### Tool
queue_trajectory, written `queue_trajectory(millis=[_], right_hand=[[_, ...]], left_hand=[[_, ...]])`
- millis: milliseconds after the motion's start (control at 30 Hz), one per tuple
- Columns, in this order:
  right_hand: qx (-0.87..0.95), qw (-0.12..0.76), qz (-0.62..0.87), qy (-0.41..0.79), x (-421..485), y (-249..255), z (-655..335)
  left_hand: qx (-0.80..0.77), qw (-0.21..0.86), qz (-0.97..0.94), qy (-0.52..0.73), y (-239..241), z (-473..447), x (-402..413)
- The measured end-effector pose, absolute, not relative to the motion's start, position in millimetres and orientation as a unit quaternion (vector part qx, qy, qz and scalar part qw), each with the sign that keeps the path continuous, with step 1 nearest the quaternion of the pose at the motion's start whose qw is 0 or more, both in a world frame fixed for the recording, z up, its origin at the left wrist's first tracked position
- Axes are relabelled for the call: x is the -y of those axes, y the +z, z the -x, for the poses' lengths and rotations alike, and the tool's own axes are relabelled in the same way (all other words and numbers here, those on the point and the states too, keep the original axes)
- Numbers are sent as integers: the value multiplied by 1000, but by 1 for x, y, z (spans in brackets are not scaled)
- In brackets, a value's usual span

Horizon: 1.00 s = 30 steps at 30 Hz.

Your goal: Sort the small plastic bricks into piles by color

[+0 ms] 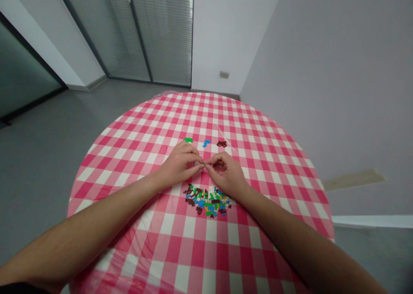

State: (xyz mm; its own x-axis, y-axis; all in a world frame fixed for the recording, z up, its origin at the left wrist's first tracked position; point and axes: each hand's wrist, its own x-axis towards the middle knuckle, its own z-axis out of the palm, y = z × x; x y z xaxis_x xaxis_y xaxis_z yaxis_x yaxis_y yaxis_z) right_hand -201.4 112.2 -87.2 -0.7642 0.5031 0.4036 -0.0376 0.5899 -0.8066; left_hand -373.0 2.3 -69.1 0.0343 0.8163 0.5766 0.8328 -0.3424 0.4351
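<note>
My left hand (pixel 180 164) and my right hand (pixel 226 173) meet fingertip to fingertip above the round table (pixel 135 126) with its red-and-white checked cloth. Both are closed in a pinch on a tiny green piece (pixel 204 163) between them. My right palm also cups some small brown pieces (pixel 220 166). Just below the hands lies a mixed pile of small pieces (pixel 208 201) in brown, green, blue and yellow. Beyond the hands sit three small sorted groups: green pieces (pixel 188 140), blue pieces (pixel 206 143) and brown pieces (pixel 222 144).
The table stands in a room corner, with a grey wall (pixel 338 70) close on the right and glass doors with blinds (pixel 155 32) at the back. Grey floor (pixel 48 148) surrounds the table on the left.
</note>
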Motion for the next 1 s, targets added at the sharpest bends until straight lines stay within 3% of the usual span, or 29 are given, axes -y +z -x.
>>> queue_trajectory(millis=[500,1000], right_hand=[[853,330,129,384,-113,-84,201],[838,320,135,422,-110,-82,202]], left_hand=[[580,1,720,-382,-70,373,-2],[578,-15,720,-383,-73,374,-3]])
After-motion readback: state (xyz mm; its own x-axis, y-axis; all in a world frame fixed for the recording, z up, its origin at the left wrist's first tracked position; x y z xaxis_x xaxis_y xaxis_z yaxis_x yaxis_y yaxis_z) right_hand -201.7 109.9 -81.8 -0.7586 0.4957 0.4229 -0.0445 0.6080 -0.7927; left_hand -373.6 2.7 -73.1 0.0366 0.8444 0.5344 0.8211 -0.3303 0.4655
